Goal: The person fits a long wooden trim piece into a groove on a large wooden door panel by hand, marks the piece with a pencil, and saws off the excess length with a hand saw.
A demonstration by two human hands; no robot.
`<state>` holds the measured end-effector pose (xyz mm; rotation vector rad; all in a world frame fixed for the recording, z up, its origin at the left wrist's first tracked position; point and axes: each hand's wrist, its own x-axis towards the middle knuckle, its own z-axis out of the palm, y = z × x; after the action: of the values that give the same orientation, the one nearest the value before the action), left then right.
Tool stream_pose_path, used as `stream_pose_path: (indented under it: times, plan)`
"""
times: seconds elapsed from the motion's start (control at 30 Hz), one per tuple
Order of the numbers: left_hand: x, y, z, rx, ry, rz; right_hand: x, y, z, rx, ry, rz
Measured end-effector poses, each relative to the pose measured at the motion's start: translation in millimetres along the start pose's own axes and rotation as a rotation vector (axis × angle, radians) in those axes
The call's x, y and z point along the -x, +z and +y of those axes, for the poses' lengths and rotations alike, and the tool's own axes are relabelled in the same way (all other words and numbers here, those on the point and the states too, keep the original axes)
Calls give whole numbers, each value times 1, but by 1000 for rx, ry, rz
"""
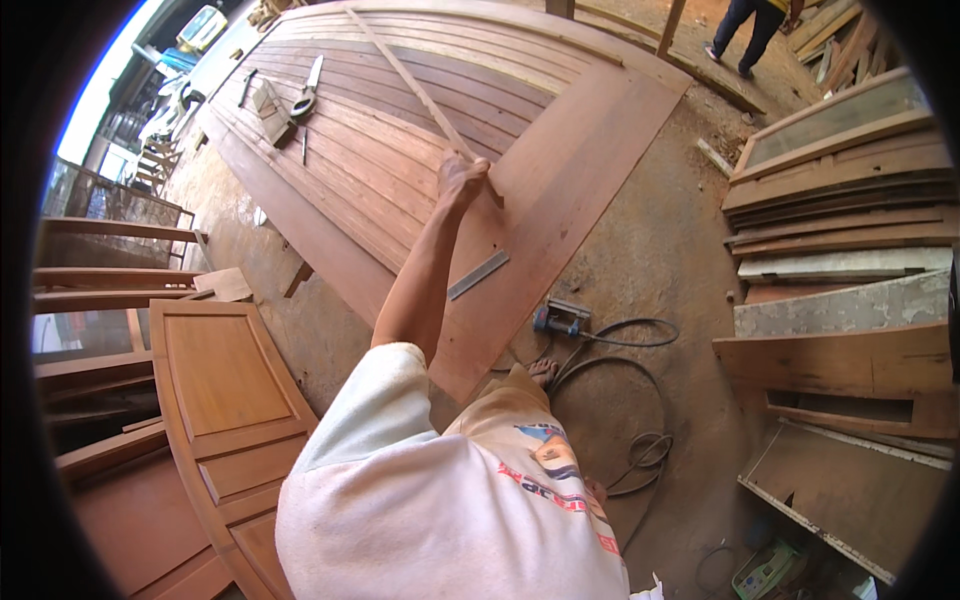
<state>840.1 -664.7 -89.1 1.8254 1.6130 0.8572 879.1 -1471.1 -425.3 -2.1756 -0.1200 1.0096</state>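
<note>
a large door panel of reddish-brown planks lies flat on low supports, its surface ribbed with parallel grooves on the far half and smooth on the near half. one hand, at the end of an outstretched bare arm, is closed around the near end of a thin pale wooden strip; the strip runs straight and diagonally across the grooved boards toward the panel's far edge. which hand this is cannot be told, and the other hand is out of sight. a flat grey metal ruler rests on the smooth part, near the arm and apart from the strip. far along the panel lie a hand saw and a small wooden block. beyond the panel's near corner, on the dusty concrete floor, sits a blue power tool with a black cable looped beside a bare foot. a framed panelled door lies to the left; stacked boards crowd the right, leaving a bare floor strip between. another person's legs stand at the far edge.
</note>
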Motion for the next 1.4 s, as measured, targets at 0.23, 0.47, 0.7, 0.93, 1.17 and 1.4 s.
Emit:
stream_pose_path:
  times: [0.23, 0.47, 0.7, 0.93, 1.17, 1.4]
  plan:
    - [0, -20, -30, 938, -381, 186, -18, -52, -142, -58, 127, 50]
    - [152, -37, 55, 820, -271, 222, -74, -89, -275, -31, -315, 119]
    - [343, -24, 66, 739, -136, 147, -5, -65, -528, -118, -794, -239]
    - [454, -59, 50, 475, 129, 10, 31, -44, -592, -346, -848, -605]
    - [531, -116, 13, 160, 414, -160, 41, -52, -630, -714, -792, -528]
    - [562, -140, -29, 20, 435, -254, 32, -50, -584, -959, -666, -633]
